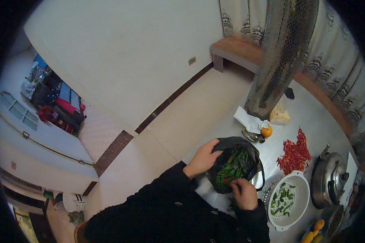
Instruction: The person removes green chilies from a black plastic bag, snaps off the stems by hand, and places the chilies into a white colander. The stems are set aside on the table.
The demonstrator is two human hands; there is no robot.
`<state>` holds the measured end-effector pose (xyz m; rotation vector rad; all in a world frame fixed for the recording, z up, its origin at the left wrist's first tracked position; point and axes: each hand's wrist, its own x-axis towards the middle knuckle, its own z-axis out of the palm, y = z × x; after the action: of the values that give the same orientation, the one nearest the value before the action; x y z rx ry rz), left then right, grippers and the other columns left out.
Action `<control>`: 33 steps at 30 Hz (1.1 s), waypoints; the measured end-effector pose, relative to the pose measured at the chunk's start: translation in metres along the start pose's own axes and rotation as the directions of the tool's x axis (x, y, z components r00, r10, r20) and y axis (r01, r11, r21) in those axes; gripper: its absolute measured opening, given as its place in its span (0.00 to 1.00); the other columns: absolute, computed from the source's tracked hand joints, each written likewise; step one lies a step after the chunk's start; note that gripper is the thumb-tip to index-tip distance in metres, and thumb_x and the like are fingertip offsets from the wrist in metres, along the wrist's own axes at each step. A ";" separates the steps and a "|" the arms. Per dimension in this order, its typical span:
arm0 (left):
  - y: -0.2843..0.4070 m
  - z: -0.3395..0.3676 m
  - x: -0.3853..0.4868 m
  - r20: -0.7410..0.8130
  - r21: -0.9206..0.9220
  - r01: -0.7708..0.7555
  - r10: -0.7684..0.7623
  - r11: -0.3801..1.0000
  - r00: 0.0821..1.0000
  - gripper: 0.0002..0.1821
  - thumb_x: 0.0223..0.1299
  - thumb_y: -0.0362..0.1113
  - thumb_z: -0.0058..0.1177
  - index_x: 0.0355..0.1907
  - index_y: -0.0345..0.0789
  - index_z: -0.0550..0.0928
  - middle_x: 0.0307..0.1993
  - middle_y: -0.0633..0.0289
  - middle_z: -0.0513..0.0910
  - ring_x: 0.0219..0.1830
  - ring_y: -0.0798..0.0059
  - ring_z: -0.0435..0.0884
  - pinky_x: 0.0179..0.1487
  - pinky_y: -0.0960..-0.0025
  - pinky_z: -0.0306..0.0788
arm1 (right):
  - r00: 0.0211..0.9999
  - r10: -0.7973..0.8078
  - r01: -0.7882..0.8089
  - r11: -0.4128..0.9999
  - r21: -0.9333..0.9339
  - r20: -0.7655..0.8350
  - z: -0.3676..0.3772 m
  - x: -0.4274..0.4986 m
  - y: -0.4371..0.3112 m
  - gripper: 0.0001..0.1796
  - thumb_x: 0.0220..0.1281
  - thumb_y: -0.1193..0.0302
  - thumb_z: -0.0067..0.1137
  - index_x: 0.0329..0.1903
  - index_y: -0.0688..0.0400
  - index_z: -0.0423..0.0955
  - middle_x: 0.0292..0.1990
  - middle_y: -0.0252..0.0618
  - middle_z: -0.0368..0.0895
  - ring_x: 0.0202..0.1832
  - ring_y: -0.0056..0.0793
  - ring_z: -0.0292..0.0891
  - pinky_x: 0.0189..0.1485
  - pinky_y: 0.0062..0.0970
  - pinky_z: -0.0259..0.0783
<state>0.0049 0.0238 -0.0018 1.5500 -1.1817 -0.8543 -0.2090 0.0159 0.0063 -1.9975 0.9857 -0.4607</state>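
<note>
A black plastic bag (211, 173) gapes open before me on the metal-topped table. Inside it are long green chili peppers (235, 161), with a bit of red among them. My left hand (202, 158) grips the bag's rim on the far left, thumb over the edge. At the bag's near right, my right hand (245, 194) reaches in with bent fingers touching the peppers. Whether its fingertips hold one is too blurred to tell. Right of the bag stands a white plastic colander (304, 200) with green chilies (283, 199) spread on its bottom.
Beyond the colander lies a pile of red chilies (293, 155). A lidded metal pot (325, 179) stands to the right. An orange (266, 131), white paper (248, 120) and a tall mesh-like column (276, 66) are at the back. Yellow-orange fruit (318, 224) sits near right.
</note>
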 end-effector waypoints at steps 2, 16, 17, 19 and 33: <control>0.005 0.007 0.007 0.055 -0.110 0.009 -0.003 0.994 0.998 0.14 0.57 0.28 0.50 0.47 0.30 0.72 0.39 0.51 0.79 0.40 0.62 0.78 0.44 0.67 0.70 | 0.999 0.028 -0.030 0.997 0.068 0.024 -0.002 -0.003 -0.003 0.13 0.55 0.68 0.61 0.41 0.61 0.76 0.35 0.48 0.79 0.36 0.49 0.77 0.40 0.38 0.72; -0.015 0.026 0.018 0.023 -0.521 0.244 -0.273 0.818 0.962 0.13 0.64 0.30 0.44 0.49 0.29 0.73 0.40 0.61 0.80 0.41 0.78 0.77 0.45 0.75 0.72 | 0.979 -0.201 0.187 0.948 -0.258 -0.028 0.003 -0.002 0.006 0.10 0.50 0.70 0.62 0.37 0.58 0.77 0.35 0.45 0.76 0.41 0.49 0.72 0.40 0.41 0.70; -0.013 0.024 0.018 0.008 -0.525 0.246 -0.284 0.814 0.959 0.13 0.65 0.30 0.43 0.50 0.29 0.73 0.41 0.61 0.80 0.41 0.78 0.78 0.45 0.76 0.72 | 0.981 -0.181 0.162 0.962 -0.221 -0.066 0.000 0.000 0.004 0.09 0.51 0.72 0.61 0.37 0.59 0.76 0.34 0.46 0.76 0.40 0.49 0.72 0.39 0.41 0.70; -0.004 0.029 0.022 0.021 -0.434 0.191 -0.202 0.880 0.979 0.13 0.64 0.30 0.45 0.49 0.28 0.74 0.41 0.62 0.80 0.41 0.79 0.77 0.45 0.76 0.72 | 0.985 -0.109 0.090 0.986 -0.140 -0.136 -0.006 0.001 -0.003 0.08 0.54 0.73 0.58 0.37 0.60 0.74 0.32 0.48 0.76 0.38 0.51 0.72 0.38 0.42 0.69; -0.011 -0.012 0.017 0.019 -0.426 0.291 -0.313 0.857 0.950 0.10 0.61 0.29 0.52 0.44 0.31 0.73 0.31 0.63 0.79 0.31 0.82 0.77 0.33 0.78 0.70 | 0.986 0.023 -0.013 0.998 0.061 -0.162 0.008 -0.011 -0.015 0.09 0.58 0.71 0.58 0.40 0.59 0.71 0.30 0.49 0.78 0.33 0.50 0.76 0.33 0.40 0.70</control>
<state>0.0237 0.0111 -0.0083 1.3958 -0.6572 -1.1843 -0.2034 0.0336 0.0144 -1.9186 1.0763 -0.6447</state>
